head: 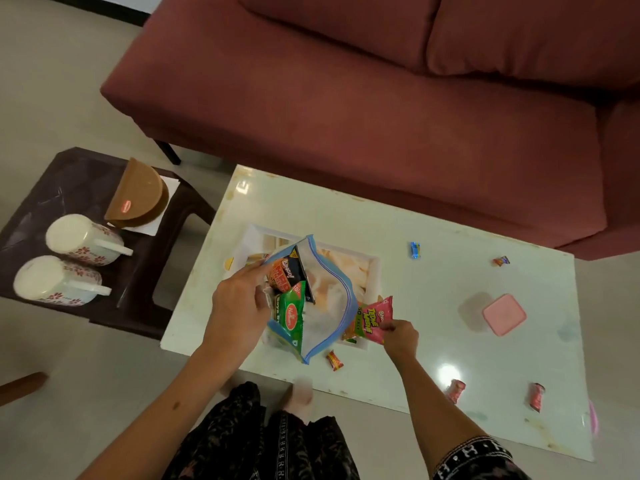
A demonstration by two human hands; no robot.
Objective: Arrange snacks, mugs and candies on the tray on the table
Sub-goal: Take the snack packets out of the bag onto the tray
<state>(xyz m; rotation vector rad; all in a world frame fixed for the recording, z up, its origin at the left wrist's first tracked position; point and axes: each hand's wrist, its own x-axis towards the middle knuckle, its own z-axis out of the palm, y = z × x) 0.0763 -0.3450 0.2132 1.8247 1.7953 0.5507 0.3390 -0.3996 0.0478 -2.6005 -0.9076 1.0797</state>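
The open bag hangs tilted over the tray — held by one edge only, it could spill its packets onto the tabletop. The left hand pinches that edge, grip closed. The right hand pinches a pink packet just above the tray's near corner — arm outstretched.

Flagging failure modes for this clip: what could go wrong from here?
1. The left hand holds the clear blue-edged zip bag open and tilted over the white tray; the green snack packet could slide out.
2. The right hand only pinches the pink snack packet by a corner, so it might drop.
3. The red wrapped candy lies near the white table's front edge.
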